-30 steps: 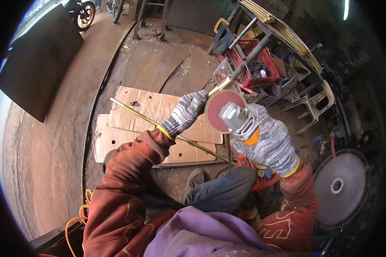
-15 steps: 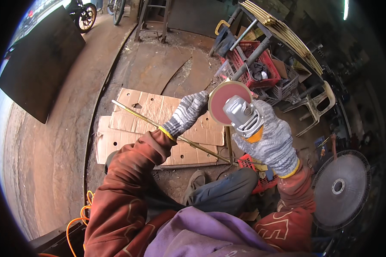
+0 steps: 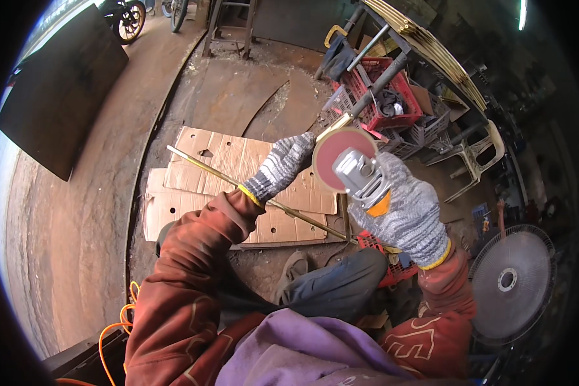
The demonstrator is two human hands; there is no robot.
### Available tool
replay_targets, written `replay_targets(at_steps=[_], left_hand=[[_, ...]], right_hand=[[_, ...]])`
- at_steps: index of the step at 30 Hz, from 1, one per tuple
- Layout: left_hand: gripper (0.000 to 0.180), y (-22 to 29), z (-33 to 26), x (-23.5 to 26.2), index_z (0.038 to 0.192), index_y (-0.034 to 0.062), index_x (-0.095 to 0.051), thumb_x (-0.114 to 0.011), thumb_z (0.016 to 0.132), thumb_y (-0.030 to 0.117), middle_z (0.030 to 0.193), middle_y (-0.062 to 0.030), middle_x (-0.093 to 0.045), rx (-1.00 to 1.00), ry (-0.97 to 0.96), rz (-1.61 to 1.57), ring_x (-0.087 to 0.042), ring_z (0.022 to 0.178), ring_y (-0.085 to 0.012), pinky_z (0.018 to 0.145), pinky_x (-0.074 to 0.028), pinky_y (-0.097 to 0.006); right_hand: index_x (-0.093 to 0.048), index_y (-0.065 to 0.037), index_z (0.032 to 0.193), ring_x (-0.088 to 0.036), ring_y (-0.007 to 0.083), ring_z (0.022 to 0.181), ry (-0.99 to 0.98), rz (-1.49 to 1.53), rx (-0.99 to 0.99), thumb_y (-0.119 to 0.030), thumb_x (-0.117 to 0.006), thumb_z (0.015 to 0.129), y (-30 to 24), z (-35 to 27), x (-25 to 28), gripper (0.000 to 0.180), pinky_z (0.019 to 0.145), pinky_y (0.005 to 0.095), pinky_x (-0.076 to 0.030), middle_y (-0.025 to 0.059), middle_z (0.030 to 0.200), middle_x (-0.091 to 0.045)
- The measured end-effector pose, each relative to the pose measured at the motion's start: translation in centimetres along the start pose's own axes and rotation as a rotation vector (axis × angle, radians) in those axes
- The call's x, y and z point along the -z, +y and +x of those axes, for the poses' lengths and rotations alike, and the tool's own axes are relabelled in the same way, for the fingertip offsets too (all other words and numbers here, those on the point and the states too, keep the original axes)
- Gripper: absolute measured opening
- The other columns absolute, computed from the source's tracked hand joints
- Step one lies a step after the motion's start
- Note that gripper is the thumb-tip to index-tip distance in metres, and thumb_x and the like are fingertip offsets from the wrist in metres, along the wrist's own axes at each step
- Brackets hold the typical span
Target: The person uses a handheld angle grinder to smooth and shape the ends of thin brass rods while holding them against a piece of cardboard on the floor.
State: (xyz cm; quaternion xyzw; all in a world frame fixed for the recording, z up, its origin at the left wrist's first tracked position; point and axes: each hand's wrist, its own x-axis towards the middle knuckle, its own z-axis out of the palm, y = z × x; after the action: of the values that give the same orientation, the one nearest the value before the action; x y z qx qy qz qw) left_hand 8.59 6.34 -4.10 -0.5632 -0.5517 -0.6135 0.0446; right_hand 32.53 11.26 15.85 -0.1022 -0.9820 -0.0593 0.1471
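My right hand, in a grey-and-white knit glove with a yellow cuff, is closed round an angle grinder with a silver head and an orange part. Its round reddish disc faces up and lies right beside the fingertips of my left hand. That hand, gloved alike, is closed on a pale brass-coloured bar, whose end shows past the disc's far edge. The disc hides where the bar and disc meet. A long thin brass-coloured tube runs slantwise under my left forearm.
Flattened cardboard lies on the floor ahead. Red crates stand at far right under a rack of brass-coloured tubes. Nearer right are a pale plastic chair and a round fan. An orange cable coils at left.
The grinder has shifted slightly toward me and its head has tilted a little. More of the bar's end shows beyond the disc. My left hand has barely moved.
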Motion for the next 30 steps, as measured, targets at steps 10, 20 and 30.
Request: replay_targets(at_steps=[10,20,30], left_hand=[[0.044,1.2,-1.2,0.4,0.105,-0.0014,-0.070,-0.068,0.100,0.043,0.070,-0.0046,-0.058,0.621,-0.278,-0.342,-0.050,0.068,-0.0137,0.064,-0.047,-0.035],[0.038,-0.6,-1.8,-0.7,0.118,-0.0013,-0.066,-0.060,0.100,0.031,0.091,-0.0299,-0.068,0.385,-0.067,-0.153,-0.067,0.088,-0.0482,0.075,-0.053,-0.050],[0.035,-1.3,-1.8,-0.6,0.116,0.0009,-0.065,-0.060,0.099,0.030,0.089,-0.0288,-0.068,0.325,0.010,0.042,-0.065,0.088,-0.0491,0.075,-0.052,-0.054]], right_hand=[[-0.050,-0.007,0.140,-0.076,0.0381,0.091,0.098,0.130,-0.075,-0.035,-0.089,0.076,-0.3,-1.0,1.0,0.081,0.075,0.0443,-0.062,0.0179,0.109,-0.074],[-0.051,-0.003,0.138,-0.075,0.0391,0.089,0.042,0.029,0.008,-0.036,-0.090,0.074,-0.2,0.7,-1.4,0.082,0.076,0.0455,-0.062,0.0193,0.109,-0.073],[-0.052,-0.002,0.140,-0.075,0.0377,0.092,0.035,-0.023,-0.050,-0.036,-0.090,0.075,-1.1,2.4,-2.5,0.083,0.079,0.0435,-0.062,0.0196,0.118,-0.071]])
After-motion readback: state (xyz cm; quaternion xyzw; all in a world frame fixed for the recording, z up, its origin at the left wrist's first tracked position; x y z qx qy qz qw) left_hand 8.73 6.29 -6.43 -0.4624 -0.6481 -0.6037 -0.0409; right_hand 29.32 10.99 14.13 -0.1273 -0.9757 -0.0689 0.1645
